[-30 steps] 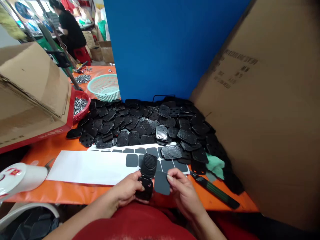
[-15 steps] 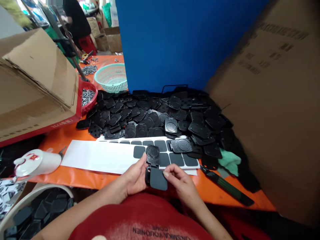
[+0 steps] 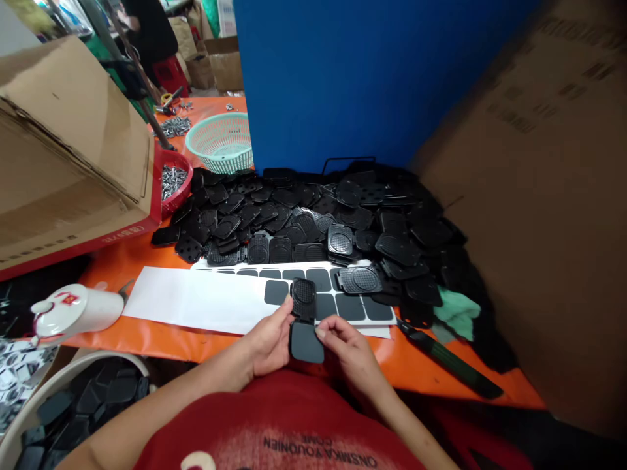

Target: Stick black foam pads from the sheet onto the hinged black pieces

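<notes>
My left hand [image 3: 274,339] grips a black hinged plastic plate [image 3: 304,297] by its left side, with the thumb up along the edge. The plate is opened out, its ribbed half pointing away from me. Over the nearer half lies a dark grey rounded-square sticker [image 3: 307,343], covering nearly all of it. My right hand [image 3: 345,346] pinches the sticker's right edge between thumb and fingers. Just beyond both hands, a white backing sheet [image 3: 186,294] bears several more grey stickers [image 3: 350,307] at its right side; its left part is bare white.
Black plates [image 3: 294,215] are heaped behind the sheet. A cutter knife [image 3: 450,359] and green cloth [image 3: 458,310] lie right. A white lidded mug [image 3: 81,310] lies left, above a bucket [image 3: 10,450] of black pieces. Cardboard boxes [image 3: 73,143] and a blue panel [image 3: 333,78] flank the table.
The sticker has shifted left over the nearer half of the plate, and now lines up with it, hiding the edge and hole that showed before. The camera view has shifted slightly.
</notes>
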Demonstrator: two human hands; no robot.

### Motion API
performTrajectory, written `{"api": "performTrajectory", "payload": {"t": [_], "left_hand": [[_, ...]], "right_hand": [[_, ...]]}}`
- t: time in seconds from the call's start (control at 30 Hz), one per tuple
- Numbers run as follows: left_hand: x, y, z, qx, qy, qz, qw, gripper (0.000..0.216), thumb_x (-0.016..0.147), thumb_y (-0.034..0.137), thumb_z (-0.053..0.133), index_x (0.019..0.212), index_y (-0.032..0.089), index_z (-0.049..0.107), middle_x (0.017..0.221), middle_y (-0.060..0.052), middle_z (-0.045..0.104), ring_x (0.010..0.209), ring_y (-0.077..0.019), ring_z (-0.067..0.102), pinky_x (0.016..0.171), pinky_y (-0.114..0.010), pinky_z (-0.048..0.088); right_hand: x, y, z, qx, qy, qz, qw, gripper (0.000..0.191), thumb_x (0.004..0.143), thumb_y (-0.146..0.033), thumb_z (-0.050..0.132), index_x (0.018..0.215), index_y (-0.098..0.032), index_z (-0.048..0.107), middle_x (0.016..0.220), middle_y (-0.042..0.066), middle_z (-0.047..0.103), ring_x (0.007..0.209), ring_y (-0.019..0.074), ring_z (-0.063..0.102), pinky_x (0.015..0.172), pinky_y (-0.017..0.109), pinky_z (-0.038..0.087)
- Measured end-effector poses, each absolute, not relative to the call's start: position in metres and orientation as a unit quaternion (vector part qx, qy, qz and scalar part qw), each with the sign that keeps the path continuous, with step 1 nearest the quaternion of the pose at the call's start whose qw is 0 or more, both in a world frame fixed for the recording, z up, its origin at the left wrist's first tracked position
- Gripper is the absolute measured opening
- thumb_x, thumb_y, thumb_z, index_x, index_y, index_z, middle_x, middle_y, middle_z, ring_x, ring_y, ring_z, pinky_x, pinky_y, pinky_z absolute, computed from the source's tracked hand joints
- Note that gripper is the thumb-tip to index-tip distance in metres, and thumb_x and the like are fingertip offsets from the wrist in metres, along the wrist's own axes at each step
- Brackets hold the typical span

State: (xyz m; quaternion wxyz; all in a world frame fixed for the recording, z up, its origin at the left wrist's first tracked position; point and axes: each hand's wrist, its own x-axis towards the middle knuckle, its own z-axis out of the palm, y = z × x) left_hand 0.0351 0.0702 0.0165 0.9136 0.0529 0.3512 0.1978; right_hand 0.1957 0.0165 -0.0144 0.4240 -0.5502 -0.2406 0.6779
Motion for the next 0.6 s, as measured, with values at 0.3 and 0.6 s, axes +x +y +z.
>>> {"api": "performTrajectory", "payload": {"t": [0.3,0.6], "left_hand": [[0.034,0.070,0.012,0.055,0.349,0.201,0.914,0.066,0.090,0.062,0.039,0.125,0.008,0.055,0.106,-0.018,0.070,0.102,-0.0266,0.065,0.095,-0.038,0.044],[0.034,0.069,0.014,0.058,0.336,0.202,0.918,0.066,0.092,0.061,0.036,0.125,0.008,0.055,0.106,-0.018,0.069,0.100,-0.0261,0.065,0.094,-0.038,0.043]], "right_hand": [[0.196,0.020,-0.015,-0.548,-0.231,0.678,0.431,0.034,0.069,-0.048,0.078,0.072,-0.020,0.057,0.062,-0.004,0.051,0.056,0.0108,0.043,0.053,0.024,0.034],[0.192,0.020,-0.005,-0.557,-0.221,0.679,0.424,0.033,0.070,-0.048,0.076,0.072,-0.022,0.056,0.053,-0.007,0.047,0.045,0.0089,0.036,0.047,0.024,0.029]]}}
